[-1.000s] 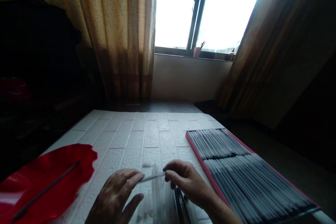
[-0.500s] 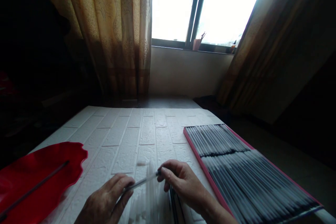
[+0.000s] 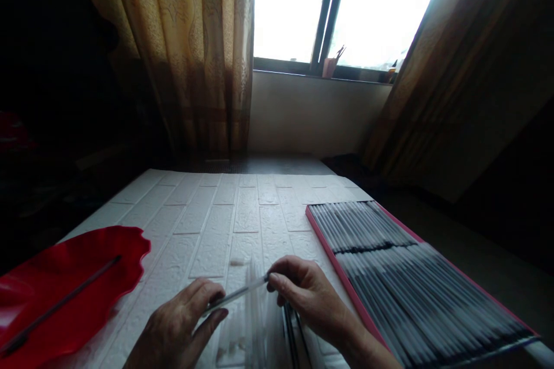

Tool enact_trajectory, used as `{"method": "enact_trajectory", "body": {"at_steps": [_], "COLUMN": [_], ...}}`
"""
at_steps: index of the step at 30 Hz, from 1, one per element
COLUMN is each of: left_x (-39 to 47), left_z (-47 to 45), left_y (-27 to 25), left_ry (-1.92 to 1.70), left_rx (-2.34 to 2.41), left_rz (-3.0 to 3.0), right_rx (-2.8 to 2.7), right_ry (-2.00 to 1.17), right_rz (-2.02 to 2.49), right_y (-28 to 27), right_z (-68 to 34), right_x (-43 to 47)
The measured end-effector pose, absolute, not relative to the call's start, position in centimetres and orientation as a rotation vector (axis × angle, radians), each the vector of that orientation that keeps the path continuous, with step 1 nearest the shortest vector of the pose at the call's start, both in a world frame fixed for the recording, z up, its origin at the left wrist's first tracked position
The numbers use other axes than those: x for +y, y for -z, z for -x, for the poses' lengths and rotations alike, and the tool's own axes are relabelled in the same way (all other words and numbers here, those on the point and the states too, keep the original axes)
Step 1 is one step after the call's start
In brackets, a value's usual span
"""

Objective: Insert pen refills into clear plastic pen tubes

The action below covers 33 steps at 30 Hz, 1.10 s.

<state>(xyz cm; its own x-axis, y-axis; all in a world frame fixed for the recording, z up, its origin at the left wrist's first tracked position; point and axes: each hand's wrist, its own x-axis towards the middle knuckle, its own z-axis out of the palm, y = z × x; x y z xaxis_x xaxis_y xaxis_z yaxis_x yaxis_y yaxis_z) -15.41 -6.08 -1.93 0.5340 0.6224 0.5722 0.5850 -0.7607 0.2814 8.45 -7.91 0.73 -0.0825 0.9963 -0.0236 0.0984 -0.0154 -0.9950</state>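
A slim clear pen [image 3: 243, 293] slants across between my two hands above the table. My left hand [image 3: 179, 320] holds its lower left end, the thumb a little apart below the fingers. My right hand [image 3: 309, 300] pinches the upper right end, and the fingertips cover that tip. Under the pen lie several clear plastic tubes [image 3: 255, 323], blurred. Some dark slim pens or rods [image 3: 294, 334] lie partly beneath my right wrist.
On the right, a pink-edged tray [image 3: 333, 268] holds two rows of dark-and-clear pens [image 3: 415, 294]. A red scalloped dish [image 3: 108, 294] with one dark pen [image 3: 64, 302] in it stands at left. The white brick-patterned tabletop [image 3: 216, 213] reaches toward the window.
The view has shifted slightly. My right fingers have closed over the pen's dark end, which showed before. My left thumb has dropped a little away from the pen.
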Motion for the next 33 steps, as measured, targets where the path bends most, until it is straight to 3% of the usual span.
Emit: {"method": "enact_trajectory", "body": {"at_steps": [33], "left_x": [-6.1], "left_z": [15.2], "left_y": [0.7], "left_ry": [-1.018], "left_rx": [1.033], "left_rz": [-2.773], "right_rx": [-1.415], "right_ry": [-1.143], "right_rz": [1.187], "right_y": [-0.4], "right_z": [-8.5], "right_x": [-8.0]}}
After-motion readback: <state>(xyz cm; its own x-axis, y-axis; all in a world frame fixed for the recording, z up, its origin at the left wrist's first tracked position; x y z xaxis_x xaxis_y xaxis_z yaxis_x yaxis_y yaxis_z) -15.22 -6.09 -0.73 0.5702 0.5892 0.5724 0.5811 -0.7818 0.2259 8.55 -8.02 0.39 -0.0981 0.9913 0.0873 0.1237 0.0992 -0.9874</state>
